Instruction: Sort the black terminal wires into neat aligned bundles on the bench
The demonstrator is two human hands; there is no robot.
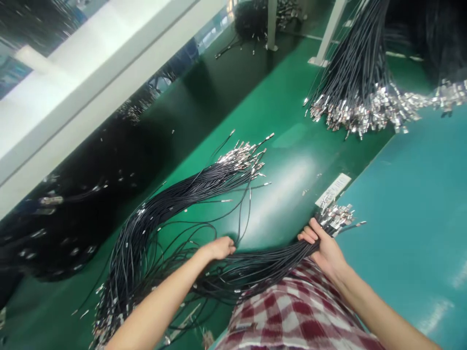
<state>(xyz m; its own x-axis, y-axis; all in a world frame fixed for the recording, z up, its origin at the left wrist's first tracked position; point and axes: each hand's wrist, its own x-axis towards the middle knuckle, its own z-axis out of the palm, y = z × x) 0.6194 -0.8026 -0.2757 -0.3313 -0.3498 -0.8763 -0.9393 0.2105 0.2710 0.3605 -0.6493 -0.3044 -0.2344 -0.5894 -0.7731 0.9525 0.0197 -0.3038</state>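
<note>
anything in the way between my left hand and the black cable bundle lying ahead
A few loose black cables loop across the gap between your left hand and that bundle; nothing else visible stands there.

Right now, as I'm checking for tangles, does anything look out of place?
Slightly: several thin black cables stray from the thick black cable bundle on the glossy green surface, looping loosely near the left hand, while most lie closely together.

White beam point(98, 58) upper left; pale post point(331, 29) on green floor point(262, 112).
</note>
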